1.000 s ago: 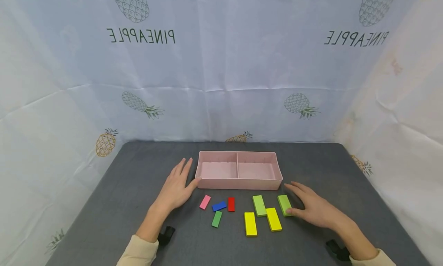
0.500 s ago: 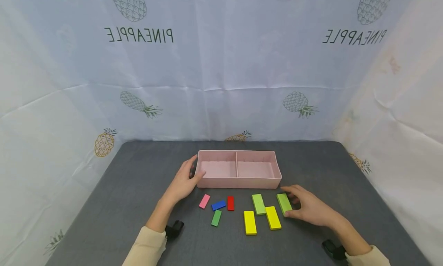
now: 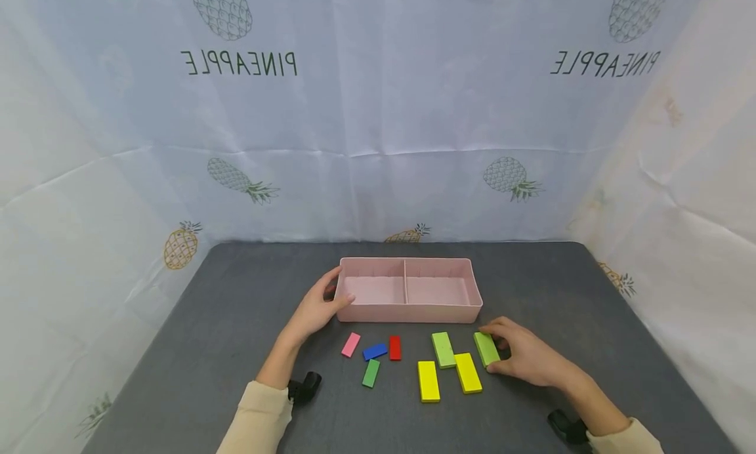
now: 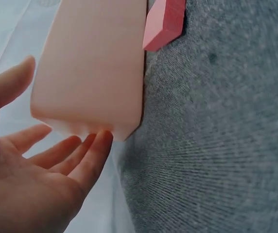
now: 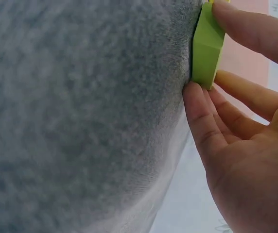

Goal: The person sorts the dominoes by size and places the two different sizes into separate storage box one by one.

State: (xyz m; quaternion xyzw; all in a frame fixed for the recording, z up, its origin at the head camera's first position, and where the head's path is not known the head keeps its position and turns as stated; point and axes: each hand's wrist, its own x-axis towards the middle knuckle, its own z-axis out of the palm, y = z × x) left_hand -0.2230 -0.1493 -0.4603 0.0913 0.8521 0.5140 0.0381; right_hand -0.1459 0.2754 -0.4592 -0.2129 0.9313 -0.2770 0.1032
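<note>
- My left hand (image 3: 310, 313) has its fingers loosely extended, tips touching the left end of the box (image 3: 407, 313), thumb by the front rim.
- Rightward from those fingers, the box has two compartments, pink floor showing in both.
- Nearer me than those fingers: pink block (image 3: 351, 345), green block (image 3: 371, 373), blue block (image 3: 375, 351), red block (image 3: 395, 348).
- Left of my right fingers: yellow block (image 3: 428, 382), lime block (image 3: 443, 350), second yellow block (image 3: 468, 373).
- Between my right thumb and fingers, pinched end to end: second lime block (image 3: 485, 349), on the table (image 3: 354, 421).
- That's my right hand (image 3: 528, 355).
</note>
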